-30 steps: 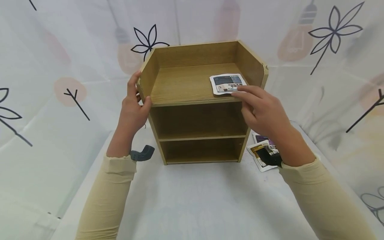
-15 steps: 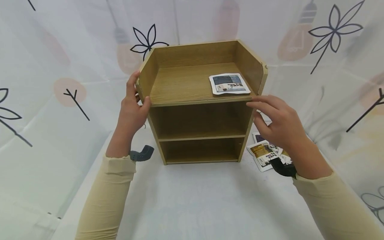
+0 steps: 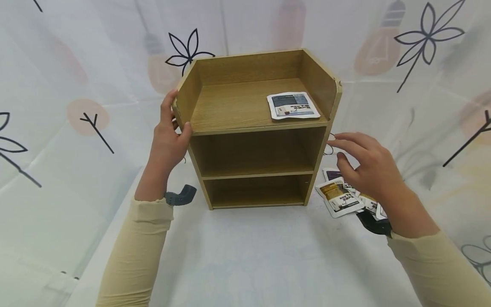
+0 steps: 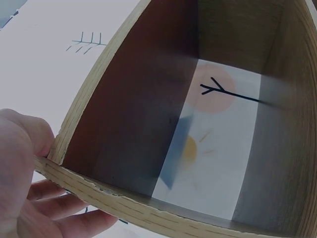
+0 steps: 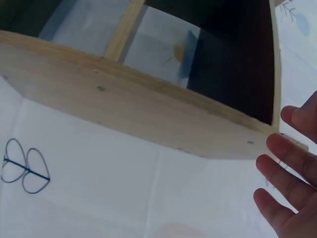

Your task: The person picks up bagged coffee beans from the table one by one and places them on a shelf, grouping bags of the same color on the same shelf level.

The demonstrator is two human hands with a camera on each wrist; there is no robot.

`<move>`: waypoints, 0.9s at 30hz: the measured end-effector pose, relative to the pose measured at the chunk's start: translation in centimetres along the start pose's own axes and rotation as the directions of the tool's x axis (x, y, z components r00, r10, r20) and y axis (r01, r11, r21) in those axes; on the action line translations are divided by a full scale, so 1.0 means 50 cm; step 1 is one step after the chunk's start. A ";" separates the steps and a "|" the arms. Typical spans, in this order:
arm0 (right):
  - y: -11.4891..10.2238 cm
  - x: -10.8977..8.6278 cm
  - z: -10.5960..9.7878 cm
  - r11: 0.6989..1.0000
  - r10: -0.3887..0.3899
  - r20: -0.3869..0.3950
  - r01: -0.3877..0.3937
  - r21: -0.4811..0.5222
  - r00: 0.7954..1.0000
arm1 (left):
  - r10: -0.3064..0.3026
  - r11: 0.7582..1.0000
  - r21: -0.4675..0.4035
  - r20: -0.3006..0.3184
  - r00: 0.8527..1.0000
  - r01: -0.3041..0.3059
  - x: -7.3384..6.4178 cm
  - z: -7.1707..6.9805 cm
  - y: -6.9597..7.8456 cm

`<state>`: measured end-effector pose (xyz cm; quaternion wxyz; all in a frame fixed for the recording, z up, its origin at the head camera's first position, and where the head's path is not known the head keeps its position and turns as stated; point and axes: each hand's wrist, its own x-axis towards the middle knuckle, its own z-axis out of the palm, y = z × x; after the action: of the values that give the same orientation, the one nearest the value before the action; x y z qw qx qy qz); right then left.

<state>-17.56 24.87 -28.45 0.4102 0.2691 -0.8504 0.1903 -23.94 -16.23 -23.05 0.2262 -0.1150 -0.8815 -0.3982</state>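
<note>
A small wooden shelf unit (image 3: 234, 100) stands upright on the white table, with a tray-like top and two open compartments below. My left hand (image 3: 167, 143) grips its upper left side, thumb at the front edge and fingers around the outside. The left wrist view shows that hand (image 4: 29, 183) curled around the wooden edge. A flat printed pouch (image 3: 293, 105) lies on the top board, toward the right. To the right of the unit is my right hand (image 3: 368, 164), fingers loosely extended with nothing in them. In the right wrist view, its fingers (image 5: 277, 176) are beside the unit's corner.
Several printed pouches (image 3: 339, 197) lie in an overlapping pile on the table (image 3: 245, 256), right of the unit and partly behind my right wrist. A white curtain with leaf and bulb drawings (image 3: 115, 51) surrounds the table.
My right hand has let go of the pouch on the top board and moved right and down, away from the unit. My left hand keeps its grip.
</note>
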 end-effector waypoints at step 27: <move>0.106 -0.102 -0.026 0.957 0.290 0.338 -0.260 -0.130 0.895 | -0.010 1.000 0.004 0.004 1.000 0.010 0.000 0.000 0.000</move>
<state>-17.40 31.29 -32.29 0.2302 0.1591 -0.9467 0.1599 -23.96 -16.22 -23.06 0.2224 -0.1108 -0.8835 -0.3972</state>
